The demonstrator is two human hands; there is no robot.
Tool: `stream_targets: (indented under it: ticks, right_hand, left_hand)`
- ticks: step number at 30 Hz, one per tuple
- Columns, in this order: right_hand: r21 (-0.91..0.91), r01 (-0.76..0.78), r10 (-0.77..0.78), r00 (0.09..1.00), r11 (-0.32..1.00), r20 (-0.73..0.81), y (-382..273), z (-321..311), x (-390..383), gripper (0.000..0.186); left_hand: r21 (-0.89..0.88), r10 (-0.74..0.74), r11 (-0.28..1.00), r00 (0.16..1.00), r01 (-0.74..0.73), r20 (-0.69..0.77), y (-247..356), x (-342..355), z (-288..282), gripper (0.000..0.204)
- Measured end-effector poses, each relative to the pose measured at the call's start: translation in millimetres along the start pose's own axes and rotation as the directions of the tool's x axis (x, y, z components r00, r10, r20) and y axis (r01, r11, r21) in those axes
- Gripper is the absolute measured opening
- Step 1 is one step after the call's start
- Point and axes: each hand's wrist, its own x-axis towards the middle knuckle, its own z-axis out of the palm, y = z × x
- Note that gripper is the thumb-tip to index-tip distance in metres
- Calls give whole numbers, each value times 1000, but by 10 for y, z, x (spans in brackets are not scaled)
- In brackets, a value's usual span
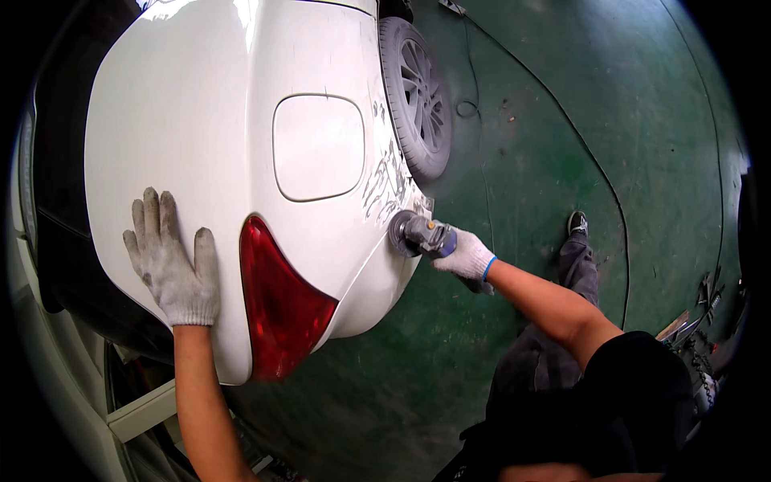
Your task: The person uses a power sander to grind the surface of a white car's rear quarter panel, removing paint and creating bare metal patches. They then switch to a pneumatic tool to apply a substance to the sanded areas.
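My left hand in a soiled white knit glove lies on the white car body, fingers spread, just left of the red tail light. My right hand, gloved with a blue cuff, grips a grey power tool with a round head. The tool's head sits on the panel edge right of the tail light, below scuffed grey patches beside the wheel arch. Above these is a square fuel flap with a closed lid.
The dusty rear wheel is at upper middle. Black cables cross the green floor. Metal bits and chains lie at the right edge. My foot is on the floor right of the tool. A pale metal beam is at lower left.
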Motion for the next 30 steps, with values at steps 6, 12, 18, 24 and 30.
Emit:
stream_targets:
  ticks: [6, 12, 18, 24, 30]
  right_hand:
    - [48, -61, 60, 998, 997, 23, -118, -49, -31, 67]
    - [67, 100, -108, 985, 993, 138, -309, -5, -55, 65]
    - [49, 8, -7, 1000, 999, -14, -421, -74, -47, 64]
    - [120, 84, -79, 996, 989, -52, -444, -78, -99, 68]
    - [-129, 75, -63, 994, 989, 95, -543, -173, -6, 66]
  left_hand:
    - [-18, 13, 1000, 1000, -13, -3, 15, 5, -28, 72]
    - [-51, 27, 998, 1000, -27, -10, 17, 4, -26, 73]
    - [-5, -2, 1000, 1000, 2, 14, 24, -1, -33, 73]
    - [-11, 6, 1000, 1000, -6, 19, 15, -1, -37, 74]
    - [-53, 9, 999, 1000, -9, 9, 15, 1, -44, 73]
